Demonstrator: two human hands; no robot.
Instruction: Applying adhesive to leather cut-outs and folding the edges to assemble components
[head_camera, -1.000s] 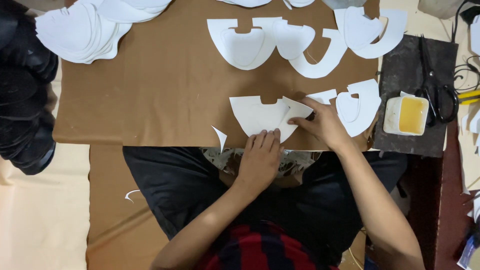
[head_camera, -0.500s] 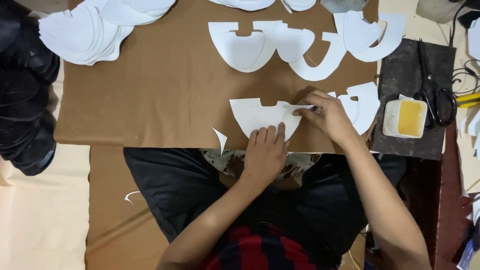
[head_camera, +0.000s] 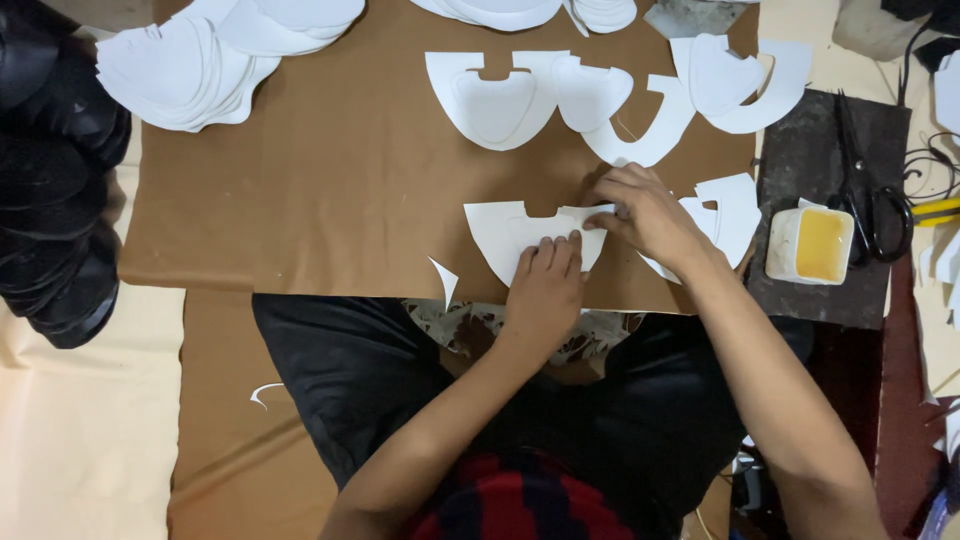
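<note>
A white curved cut-out piece lies flat on the brown board near its front edge. My left hand presses fingertips down on the piece's lower right part. My right hand rests on the piece's upper right corner, fingers bent and pinching its edge. More white cut-outs lie just right of my right hand, partly under it.
A stack of white pieces sits at the board's far left; single pieces line the far edge. A small tub of yellow glue and scissors rest on a dark slab at right. Black items pile at left.
My right hand slid left from the piece's right tip up to its upper right corner. My left hand shifted slightly right and stays pressing on the piece.
</note>
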